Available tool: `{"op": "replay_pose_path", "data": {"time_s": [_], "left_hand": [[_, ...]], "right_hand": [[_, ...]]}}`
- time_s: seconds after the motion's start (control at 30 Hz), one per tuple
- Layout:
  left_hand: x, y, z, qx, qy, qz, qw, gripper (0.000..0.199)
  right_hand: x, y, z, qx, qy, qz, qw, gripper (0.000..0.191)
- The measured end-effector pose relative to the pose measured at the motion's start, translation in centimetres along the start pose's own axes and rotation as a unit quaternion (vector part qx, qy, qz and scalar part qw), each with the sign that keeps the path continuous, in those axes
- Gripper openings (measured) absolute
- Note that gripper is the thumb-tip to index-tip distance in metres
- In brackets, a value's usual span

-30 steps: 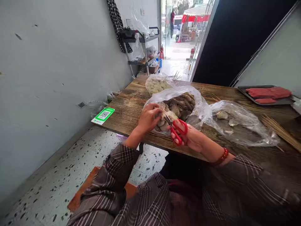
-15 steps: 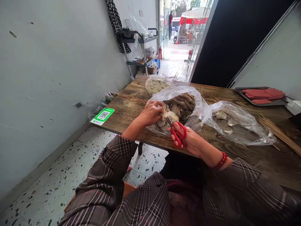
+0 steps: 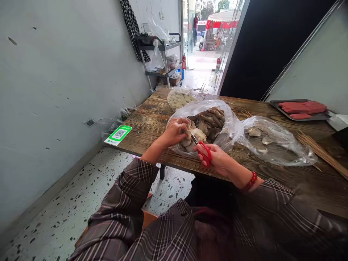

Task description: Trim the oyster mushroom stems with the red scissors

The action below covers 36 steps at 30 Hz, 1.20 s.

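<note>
Red-handled scissors (image 3: 206,153) are in my right hand (image 3: 219,160), fingers through the loops. Their blades point up and left into a pale cluster of oyster mushrooms (image 3: 198,135). My left hand (image 3: 175,132) grips the left side of that cluster with bent fingers, partly hiding what they hold. Both hands work at the mouth of a clear plastic bag (image 3: 230,117) filled with grey-brown oyster mushrooms (image 3: 212,121). To the right, a second clear bag (image 3: 288,154) lies flat with a few pale mushroom pieces (image 3: 255,132) in it.
The wooden table (image 3: 146,128) also bears a bag of pale pieces (image 3: 181,98), a bundle of thin sticks (image 3: 323,152), a dark tray (image 3: 315,117) with reddish-pink food, and a green QR-code card (image 3: 119,134) at the left edge. A shelf cart (image 3: 170,47) stands behind.
The scissors' handles have drawn closer together in my right hand, which has shifted slightly. My left hand stays on the mushroom cluster. The whole view has moved a little.
</note>
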<state>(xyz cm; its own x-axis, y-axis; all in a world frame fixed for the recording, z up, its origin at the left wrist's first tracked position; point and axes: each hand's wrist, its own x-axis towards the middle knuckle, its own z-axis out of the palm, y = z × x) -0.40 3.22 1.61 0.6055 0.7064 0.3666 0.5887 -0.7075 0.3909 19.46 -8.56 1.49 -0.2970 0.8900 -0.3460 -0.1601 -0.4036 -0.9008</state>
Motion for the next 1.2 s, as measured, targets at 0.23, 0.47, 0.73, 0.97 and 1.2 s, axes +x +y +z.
{"op": "replay_pose_path", "data": {"time_s": [0.23, 0.47, 0.73, 0.97, 1.2], "left_hand": [[-0.4, 0.0, -0.3, -0.11, 0.031, -0.029, 0.993, 0.006], [-2.7, 1.6, -1.7, -0.473, 0.153, -0.177, 0.849, 0.027], [-2.2, 5.8, -1.2, -0.564, 0.113, -0.203, 0.792, 0.032], [0.5, 8.4, 0.6, -0.528, 0.085, -0.19, 0.823, 0.019], [7.9, 12.3, 7.3, -0.392, 0.006, -0.118, 0.912, 0.009]], "right_hand": [[0.2, 0.7, -0.4, -0.042, 0.009, -0.052, 0.998, 0.058], [-2.6, -0.4, -2.7, -0.016, 0.017, -0.106, 0.994, 0.049], [-4.3, -2.3, -3.8, -0.031, 0.092, -0.162, 0.982, 0.054], [-4.9, 1.6, -6.7, 0.047, 0.23, -0.229, 0.945, 0.049], [-5.5, 6.1, -12.2, 0.116, 0.378, -0.308, 0.865, 0.043]]}}
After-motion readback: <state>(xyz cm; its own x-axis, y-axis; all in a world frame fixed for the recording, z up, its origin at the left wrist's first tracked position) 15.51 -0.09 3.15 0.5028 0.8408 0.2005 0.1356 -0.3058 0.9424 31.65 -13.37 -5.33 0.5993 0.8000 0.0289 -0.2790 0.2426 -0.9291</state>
